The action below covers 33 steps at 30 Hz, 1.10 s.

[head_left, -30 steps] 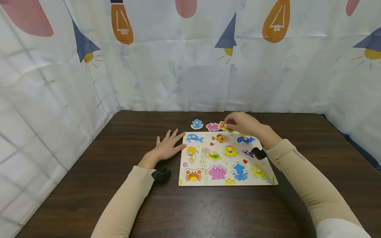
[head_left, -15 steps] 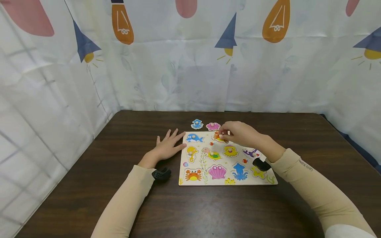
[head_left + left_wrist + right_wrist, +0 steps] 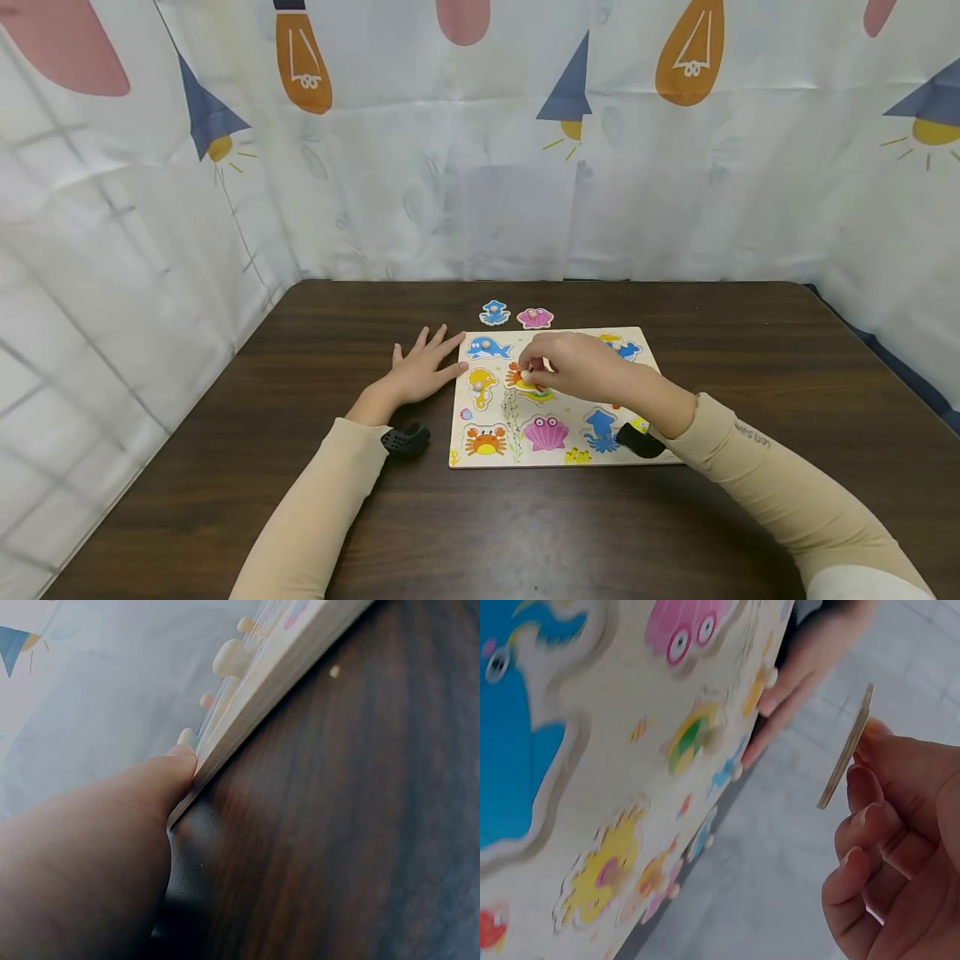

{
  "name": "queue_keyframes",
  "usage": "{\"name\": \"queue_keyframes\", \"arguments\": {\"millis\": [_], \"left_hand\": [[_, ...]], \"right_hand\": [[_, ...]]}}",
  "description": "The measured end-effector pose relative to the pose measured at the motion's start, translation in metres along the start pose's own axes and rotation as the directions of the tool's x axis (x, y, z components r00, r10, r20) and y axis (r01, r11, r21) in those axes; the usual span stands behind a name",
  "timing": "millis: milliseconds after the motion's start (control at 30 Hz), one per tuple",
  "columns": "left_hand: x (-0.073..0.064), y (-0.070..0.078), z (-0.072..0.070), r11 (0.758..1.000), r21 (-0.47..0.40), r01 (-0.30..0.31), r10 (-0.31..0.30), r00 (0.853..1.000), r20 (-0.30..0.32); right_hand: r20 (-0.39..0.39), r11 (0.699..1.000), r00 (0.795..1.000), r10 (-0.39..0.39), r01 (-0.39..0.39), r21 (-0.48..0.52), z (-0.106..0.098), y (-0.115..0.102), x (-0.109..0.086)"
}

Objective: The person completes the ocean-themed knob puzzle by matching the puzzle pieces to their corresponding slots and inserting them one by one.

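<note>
My right hand (image 3: pixel 577 364) pinches an orange crab puzzle piece (image 3: pixel 513 377) by its knob. In the head view the crab piece overlaps the turtle piece (image 3: pixel 537 398) on the pale wooden puzzle board (image 3: pixel 575 429). From the right wrist, the crab piece is seen edge-on between thumb and fingertips, raised off the board. My left hand (image 3: pixel 417 372) lies with fingers spread at the board's left edge, its thumb (image 3: pixel 180 761) touching that edge. At the board's front left is a crab-pictured recess (image 3: pixel 486 440), beside a pink shell recess (image 3: pixel 546 433) and a blue squid recess (image 3: pixel 601 431).
Behind the board lie a blue squid piece (image 3: pixel 494 313) and a pink shell piece (image 3: pixel 536 318). Whale (image 3: pixel 489 347) and seahorse (image 3: pixel 481 387) pieces sit in the board near my left hand. The dark wooden table (image 3: pixel 360 533) meets a patterned curtain (image 3: pixel 420 208) at the back.
My right hand has brought the crab piece from behind the board's back edge, forward and left over the board. The left hand has stayed in place.
</note>
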State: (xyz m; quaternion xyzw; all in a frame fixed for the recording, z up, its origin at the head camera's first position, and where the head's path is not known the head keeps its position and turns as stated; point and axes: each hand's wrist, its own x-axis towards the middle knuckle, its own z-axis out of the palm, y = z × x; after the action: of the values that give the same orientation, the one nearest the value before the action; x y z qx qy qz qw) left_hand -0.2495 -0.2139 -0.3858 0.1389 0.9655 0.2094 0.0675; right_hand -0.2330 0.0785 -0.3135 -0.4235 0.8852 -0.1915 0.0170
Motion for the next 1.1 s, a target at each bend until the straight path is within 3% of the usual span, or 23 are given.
{"name": "queue_keyframes", "arguments": {"millis": [200, 467, 867, 1100], "left_hand": [[0.001, 0.001, 0.000, 1.000, 0.007, 0.003, -0.004, 1.000, 0.006], [0.001, 0.000, -0.001, 1.000, 0.004, -0.003, 0.003, 1.000, 0.006], [0.001, 0.000, -0.001, 1.000, 0.003, -0.010, 0.010, 1.000, 0.002], [0.001, -0.001, 0.000, 1.000, -0.001, 0.001, -0.001, 1.000, 0.006]], "right_hand": [[-0.008, 0.998, 0.999, -0.046, 0.046, -0.044, 0.011, -0.021, 0.002], [0.088, 0.998, 0.995, -0.046, 0.049, -0.035, 0.033, -0.041, 0.004], [0.139, 0.998, 0.989, -0.043, 0.048, -0.028, 0.049, -0.044, 0.013], [0.165, 0.996, 0.985, -0.044, 0.057, -0.074, 0.054, -0.046, 0.014]]}}
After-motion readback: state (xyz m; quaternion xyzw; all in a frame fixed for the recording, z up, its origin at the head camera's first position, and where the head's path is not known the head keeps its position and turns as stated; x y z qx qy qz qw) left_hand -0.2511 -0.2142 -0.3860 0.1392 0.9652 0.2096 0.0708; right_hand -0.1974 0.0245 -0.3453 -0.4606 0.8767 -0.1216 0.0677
